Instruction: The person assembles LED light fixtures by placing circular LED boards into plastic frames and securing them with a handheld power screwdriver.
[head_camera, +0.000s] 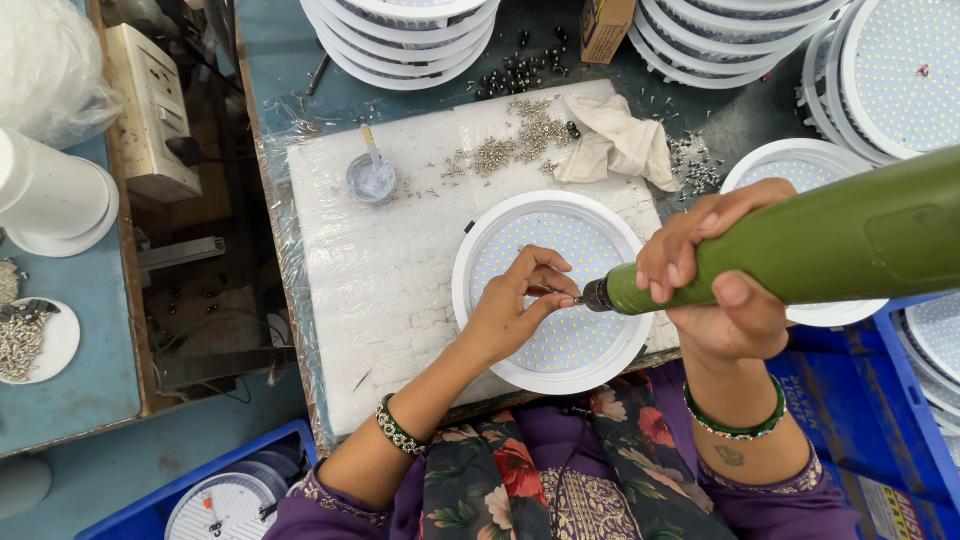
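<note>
A round white lamp panel (500, 240) dotted with tiny lights lies on a white foam pad (370, 270) in front of me. My left hand (515, 305) rests on the panel and pinches a small screw at its fingertips. My right hand (705, 275) grips a green electric screwdriver (830, 240), whose dark tip points left at the screw, right beside my left fingertips.
A pile of loose screws (520, 135), a crumpled cloth (615, 140) and a small cup of paste (371, 178) sit on the pad's far side. Stacks of white lamp panels (400, 35) stand behind and at the right (890, 75). Blue crates (900, 400) flank me.
</note>
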